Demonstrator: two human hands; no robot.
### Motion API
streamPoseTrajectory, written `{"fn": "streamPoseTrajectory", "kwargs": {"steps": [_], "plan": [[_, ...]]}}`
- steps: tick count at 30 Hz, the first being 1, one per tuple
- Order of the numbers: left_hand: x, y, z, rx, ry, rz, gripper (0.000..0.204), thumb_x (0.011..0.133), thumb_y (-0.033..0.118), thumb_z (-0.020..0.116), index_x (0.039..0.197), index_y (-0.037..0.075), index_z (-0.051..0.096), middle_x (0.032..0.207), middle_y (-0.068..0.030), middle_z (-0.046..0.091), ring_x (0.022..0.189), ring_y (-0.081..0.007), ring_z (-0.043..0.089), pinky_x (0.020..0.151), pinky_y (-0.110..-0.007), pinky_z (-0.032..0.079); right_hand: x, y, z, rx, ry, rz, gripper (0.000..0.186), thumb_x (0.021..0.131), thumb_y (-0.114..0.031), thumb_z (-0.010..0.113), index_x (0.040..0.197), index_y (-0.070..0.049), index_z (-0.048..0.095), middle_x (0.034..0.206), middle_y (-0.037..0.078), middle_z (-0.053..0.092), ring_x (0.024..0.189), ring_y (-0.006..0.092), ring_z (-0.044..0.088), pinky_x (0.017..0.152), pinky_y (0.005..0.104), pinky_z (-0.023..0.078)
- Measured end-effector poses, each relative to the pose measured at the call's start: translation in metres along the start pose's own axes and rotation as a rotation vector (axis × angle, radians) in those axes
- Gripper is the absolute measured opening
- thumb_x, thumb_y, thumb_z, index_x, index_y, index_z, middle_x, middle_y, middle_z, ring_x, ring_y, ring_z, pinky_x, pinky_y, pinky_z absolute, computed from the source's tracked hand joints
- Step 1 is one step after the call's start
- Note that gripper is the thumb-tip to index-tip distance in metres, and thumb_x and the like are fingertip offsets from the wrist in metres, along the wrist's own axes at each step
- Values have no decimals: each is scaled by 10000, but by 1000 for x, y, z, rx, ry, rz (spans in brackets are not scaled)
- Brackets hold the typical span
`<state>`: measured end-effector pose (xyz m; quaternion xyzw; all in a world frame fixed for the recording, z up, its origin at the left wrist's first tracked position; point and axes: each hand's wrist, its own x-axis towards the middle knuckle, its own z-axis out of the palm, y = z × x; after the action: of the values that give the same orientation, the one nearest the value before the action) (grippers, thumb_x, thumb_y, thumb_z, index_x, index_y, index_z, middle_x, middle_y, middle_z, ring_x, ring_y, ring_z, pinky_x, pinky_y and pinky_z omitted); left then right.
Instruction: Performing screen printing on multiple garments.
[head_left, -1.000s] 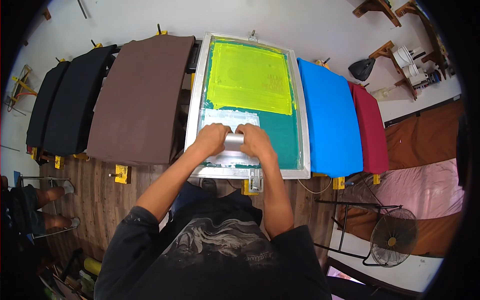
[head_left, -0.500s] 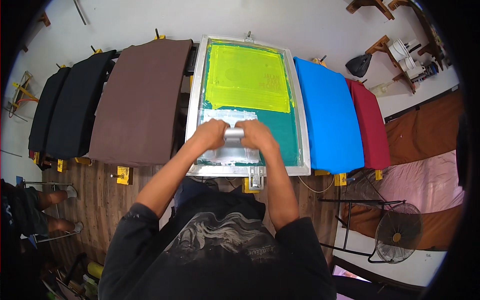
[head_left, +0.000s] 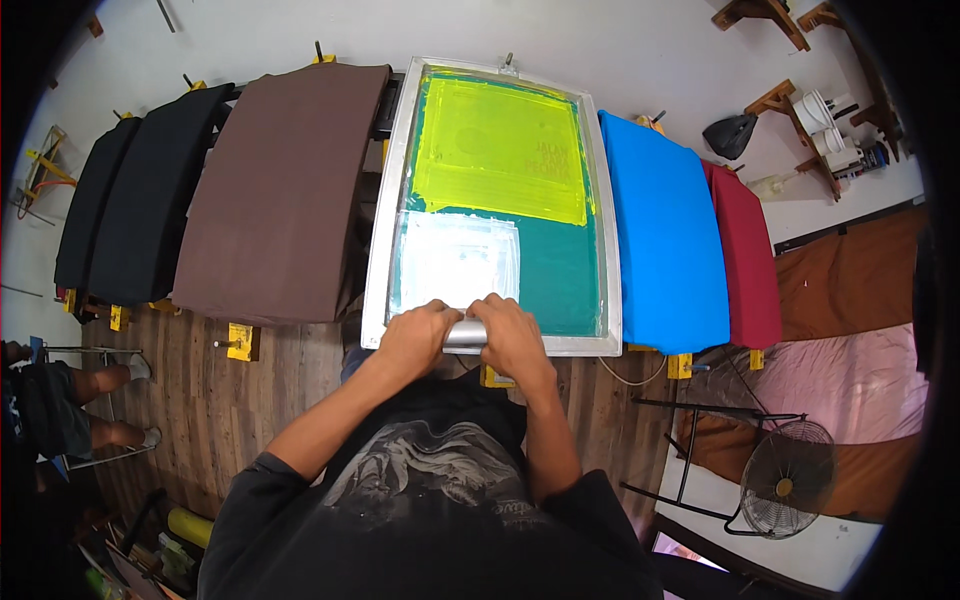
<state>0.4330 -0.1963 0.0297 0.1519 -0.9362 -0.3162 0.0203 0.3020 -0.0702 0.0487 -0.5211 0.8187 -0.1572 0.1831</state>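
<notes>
Here, the squeegee point(head_left: 465, 333) is gripped by both hands point(head_left: 415, 335) point(head_left: 512, 335) at the screen frame's point(head_left: 376, 250) near edge; lifting the frame seems called for next.

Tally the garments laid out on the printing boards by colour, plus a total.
Black garments: 2
Brown garment: 1
Blue garment: 1
Red garment: 1
Total: 5
</notes>
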Motion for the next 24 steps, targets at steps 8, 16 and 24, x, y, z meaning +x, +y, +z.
{"fn": "streamPoseTrajectory", "kwargs": {"steps": [8, 16, 24], "plan": [[89, -30, -36, 113, -46, -72, 267, 719, 18, 649, 968, 99, 702, 873, -153, 706, 835, -343, 689, 743, -447, 554, 90, 25, -31, -103, -85, 17, 360, 681, -9, 649, 1030, -101, 650, 1000, 162, 657, 960, 373, 631, 805, 464, 512], [125, -49, -29, 100, -57, -45, 256, 698, -17, 604, 920, 60, 705, 833, -211, 690, 802, -384, 675, 733, -451, 542, 138, 56, -24, -134, -207, 34, 387, 654, -74, 632, 1032, -125, 700, 971, 166, 706, 927, 348, 673, 797, 430, 547], [111, -42, -20, 166, -14, -40, 251, 654, -16, 675, 885, 64, 731, 818, -186, 704, 781, -359, 692, 715, -429, 566, 115, 46, -15, -108, -94, 77, 357, 631, -46, 634, 978, -74, 718, 899, 200, 702, 862, 378, 676, 787, 428, 545]]}}
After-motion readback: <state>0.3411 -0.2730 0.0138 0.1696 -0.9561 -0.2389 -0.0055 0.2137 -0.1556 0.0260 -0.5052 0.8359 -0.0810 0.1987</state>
